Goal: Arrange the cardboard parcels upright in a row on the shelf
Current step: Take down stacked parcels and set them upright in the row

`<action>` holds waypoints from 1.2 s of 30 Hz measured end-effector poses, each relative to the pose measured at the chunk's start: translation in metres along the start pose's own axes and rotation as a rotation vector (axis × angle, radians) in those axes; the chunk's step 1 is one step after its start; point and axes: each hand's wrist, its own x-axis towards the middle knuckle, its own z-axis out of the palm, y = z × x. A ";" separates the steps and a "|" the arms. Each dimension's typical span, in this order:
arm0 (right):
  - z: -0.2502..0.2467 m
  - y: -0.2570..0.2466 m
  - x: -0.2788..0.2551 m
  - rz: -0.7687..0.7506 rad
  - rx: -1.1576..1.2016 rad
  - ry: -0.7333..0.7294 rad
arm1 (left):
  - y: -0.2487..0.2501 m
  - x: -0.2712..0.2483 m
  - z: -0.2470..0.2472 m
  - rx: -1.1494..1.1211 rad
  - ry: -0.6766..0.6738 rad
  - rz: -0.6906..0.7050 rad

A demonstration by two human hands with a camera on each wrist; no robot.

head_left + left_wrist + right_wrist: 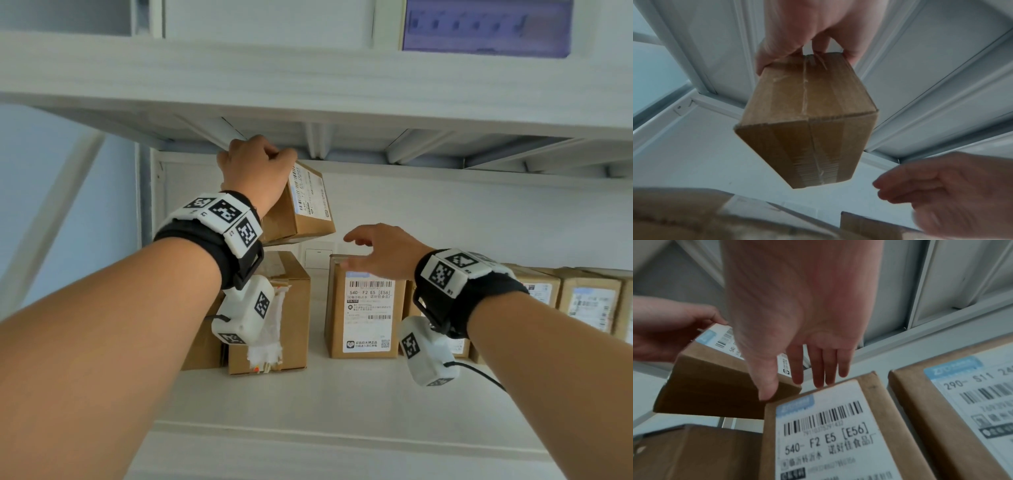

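My left hand (255, 164) grips the top end of a small cardboard parcel (301, 205) and holds it tilted in the air, just under the shelf above. In the left wrist view the same parcel (807, 116) hangs from my fingers, taped seam toward the camera. My right hand (380, 251) hovers with fingers spread and straight over an upright labelled parcel (366, 311), holding nothing. The right wrist view shows that hand (803, 353) above the labelled parcel (828, 434), with the lifted parcel (715, 382) to its left.
A taped brown box (270, 315) stands on the white shelf (342, 394) below the lifted parcel. Several more upright labelled parcels (589, 301) line the shelf to the right. The upper shelf's ribbed underside (342, 140) is close above my left hand.
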 end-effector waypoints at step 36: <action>-0.076 -0.038 -0.066 -0.248 0.081 0.122 | 0.080 -0.082 -0.051 -0.686 -0.279 -0.095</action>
